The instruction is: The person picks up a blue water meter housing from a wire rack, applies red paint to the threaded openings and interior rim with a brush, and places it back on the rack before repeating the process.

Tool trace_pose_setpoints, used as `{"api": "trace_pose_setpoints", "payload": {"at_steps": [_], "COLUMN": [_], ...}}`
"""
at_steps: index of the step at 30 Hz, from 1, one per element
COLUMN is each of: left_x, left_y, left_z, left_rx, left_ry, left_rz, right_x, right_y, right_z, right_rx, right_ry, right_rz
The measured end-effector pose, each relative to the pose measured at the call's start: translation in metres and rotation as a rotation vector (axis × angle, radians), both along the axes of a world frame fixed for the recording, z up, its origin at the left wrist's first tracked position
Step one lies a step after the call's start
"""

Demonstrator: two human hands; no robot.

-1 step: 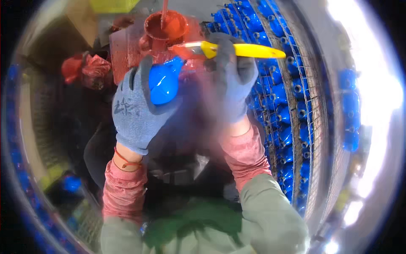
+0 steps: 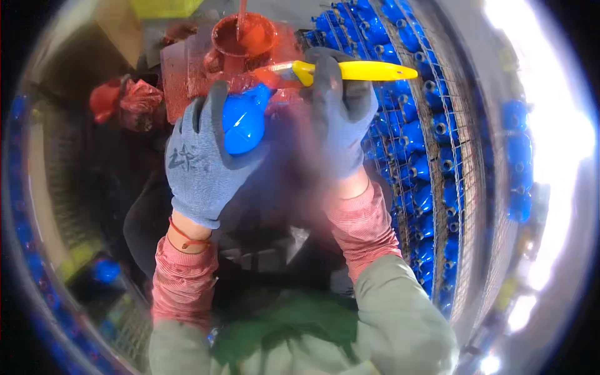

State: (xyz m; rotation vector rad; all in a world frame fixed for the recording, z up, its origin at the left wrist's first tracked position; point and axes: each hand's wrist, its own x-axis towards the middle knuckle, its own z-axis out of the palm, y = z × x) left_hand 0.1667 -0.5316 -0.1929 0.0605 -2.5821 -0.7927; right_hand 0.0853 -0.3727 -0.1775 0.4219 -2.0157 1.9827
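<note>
My left hand (image 2: 201,153), in a grey-blue glove with dark fingers, grips a glossy blue bottle-shaped piece (image 2: 244,124) by its rounded body. The piece tilts so that its narrow neck points up and to the right. My gloved right hand (image 2: 342,103) is closed around a paintbrush (image 2: 378,70) with a yellow handle, held nearly level. Red-coated bristles lie right at the neck of the blue piece; whether they touch it I cannot tell. Just beyond both hands stands a red-stained cup (image 2: 255,39) with a stick upright in it.
Under the cup is a red-smeared board (image 2: 178,78). To the right, a wire rack (image 2: 459,156) holds rows of many similar blue pieces. A crumpled red bundle (image 2: 139,100) lies at the left, and a yellow container (image 2: 165,7) shows at the far edge.
My right hand and the brush have shifted slightly left, bringing the bristles closer to the neck. My left hand and the blue piece have barely moved.
</note>
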Motion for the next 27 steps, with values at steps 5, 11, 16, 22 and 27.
{"api": "trace_pose_setpoints", "payload": {"at_steps": [5, 11, 16, 22, 27], "left_x": [-0.002, -0.002, 0.002, -0.001, 0.0], "left_y": [0.009, 0.001, -0.009, 0.005, 0.008], "left_z": [-0.001, -0.003, 0.003, -0.039, -0.048], "left_rx": [-0.139, 0.399, 1.591, 2.293, 2.25], "left_ry": [0.026, -0.036, -0.259, -0.254, -0.407], "left_rz": [-0.018, -0.045, -0.275, -0.229, -0.369], "right_x": [-0.012, -0.001, -0.009, -0.018, -0.024], "right_y": [0.01, 0.012, 0.006, 0.003, 0.001], "right_z": [-0.01, 0.009, 0.0, -0.063, -0.046], "right_rx": [0.226, -0.017, -0.398, -0.267, -0.377], "right_ry": [0.308, 0.081, -0.046, -0.215, -0.13], "right_rz": [-0.043, 0.044, 0.072, 0.279, 0.3]}}
